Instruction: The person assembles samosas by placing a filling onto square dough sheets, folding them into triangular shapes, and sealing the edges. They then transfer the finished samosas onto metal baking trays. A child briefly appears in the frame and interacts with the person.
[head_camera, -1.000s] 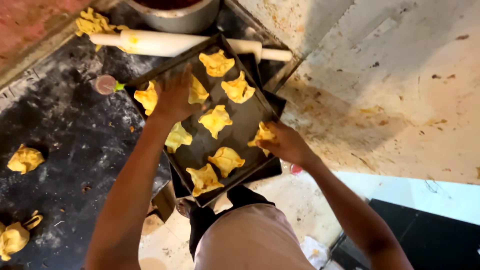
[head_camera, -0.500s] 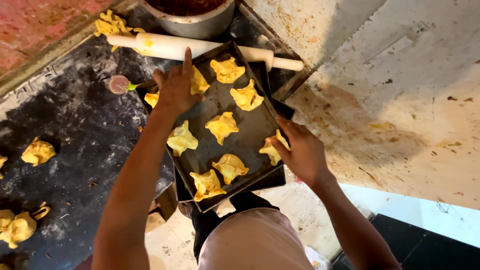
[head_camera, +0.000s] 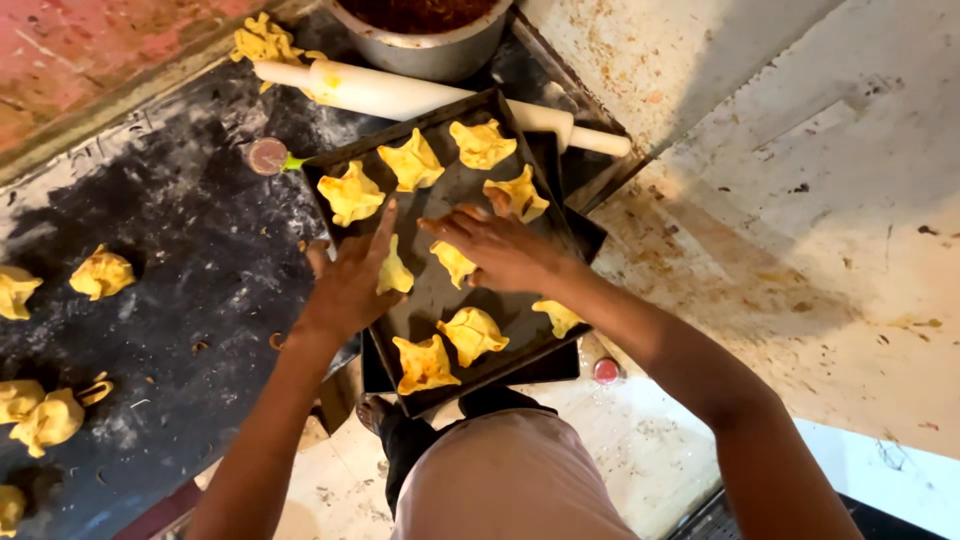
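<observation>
A dark metal baking tray (head_camera: 510, 345) lies at the edge of a black floury counter and holds several folded yellow dough parcels (head_camera: 413, 160). My left hand (head_camera: 350, 285) rests flat on the tray's left side, fingers spread, its fingertips beside one small parcel (head_camera: 394, 273). My right hand (head_camera: 500, 245) reaches in from the right over the tray's middle, fingers extended and touching another parcel (head_camera: 455, 263). Neither hand grips anything that I can see.
A white rolling pin (head_camera: 400, 95) lies behind the tray, with a metal pot (head_camera: 440, 50) of dark filling beyond it. More yellow parcels (head_camera: 100, 273) sit on the black counter (head_camera: 180, 240) at the left. A stained floor (head_camera: 800, 200) lies to the right.
My right hand has moved from the tray's right edge to its middle. My left hand has slid from the far left corner down toward the middle-left of the tray.
</observation>
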